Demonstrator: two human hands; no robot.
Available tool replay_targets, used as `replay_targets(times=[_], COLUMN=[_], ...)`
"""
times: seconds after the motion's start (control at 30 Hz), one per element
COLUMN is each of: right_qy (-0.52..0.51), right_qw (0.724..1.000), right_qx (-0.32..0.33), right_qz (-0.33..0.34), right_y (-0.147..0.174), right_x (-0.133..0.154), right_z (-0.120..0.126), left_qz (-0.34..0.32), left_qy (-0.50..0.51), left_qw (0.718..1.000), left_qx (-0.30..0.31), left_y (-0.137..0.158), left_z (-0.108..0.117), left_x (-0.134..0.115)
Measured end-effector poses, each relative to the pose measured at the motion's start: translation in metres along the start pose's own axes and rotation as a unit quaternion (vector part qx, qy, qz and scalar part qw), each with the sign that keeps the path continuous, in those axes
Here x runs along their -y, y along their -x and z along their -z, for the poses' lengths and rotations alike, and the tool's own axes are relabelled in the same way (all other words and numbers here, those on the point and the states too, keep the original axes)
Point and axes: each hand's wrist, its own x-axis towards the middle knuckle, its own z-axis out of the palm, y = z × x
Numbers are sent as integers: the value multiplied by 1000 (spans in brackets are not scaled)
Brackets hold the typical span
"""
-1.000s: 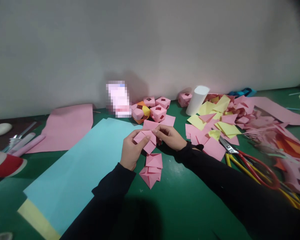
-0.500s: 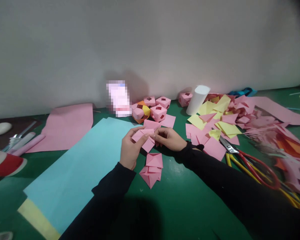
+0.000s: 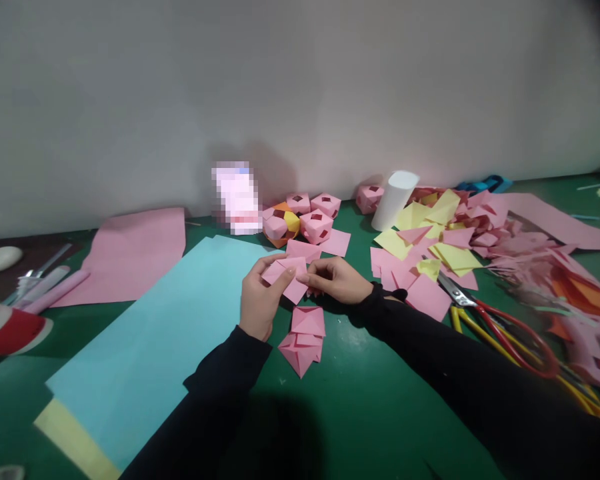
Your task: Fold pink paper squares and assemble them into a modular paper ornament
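Observation:
Between my two hands is a pink folded paper piece (image 3: 294,288), raised over the green table (image 3: 365,373). My left hand (image 3: 261,293) is closed on its left side, the thumb lying across the folds. At the right edge my right hand (image 3: 337,280) pinches the same paper with thumb and forefinger. Just below, several folded pink paper units (image 3: 306,337) lie overlapping on the table. Flat pink paper squares (image 3: 336,243) rest behind my hands. Farther back sit several pink paper balls (image 3: 317,227) with openings, one with orange and yellow parts.
Left of my hands lies a large light-blue sheet (image 3: 170,333), with pink paper (image 3: 130,253) beyond. A blurred bright phone-like panel (image 3: 237,198) leans on the wall. To the right are a white paper tube (image 3: 395,200), pink and yellow scraps (image 3: 460,257), red-handled scissors (image 3: 515,340) and a pink glue gun (image 3: 587,350).
A flap on the pink paper near my right fingertips now looks flatter. Both hands stay in nearly the same place, holding the paper.

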Motion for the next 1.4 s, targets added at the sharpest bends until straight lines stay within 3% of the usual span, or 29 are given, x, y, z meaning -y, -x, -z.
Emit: replay_targets(times=[0.23,0.47,0.57,0.7,1.03,1.4], right_qy=[-12,-69,-77,-88,-167,-140], right_qw=[1000,992,990,990,984,988], right_qx=[11,-94,-106,-107,-59,-61], right_qz=[3,52,52,40,24,19], right_y=[1,-4,-7,-8,-5,-5], right_x=[1,-6,-10,-11,-8,-5], right_z=[-1,4,5,5,8,7], left_qz=[-8,14,13,15,49,41], left_qy=[20,47,22,37,204,149], left_qw=[1000,999,999,999,976,988], left_qx=[-17,13,20,15,-62,-10], left_y=[0,0,1,1,-7,-4], left_z=[0,-1,-2,-2,0,-1], left_x=[1,1,0,1,-3,-2])
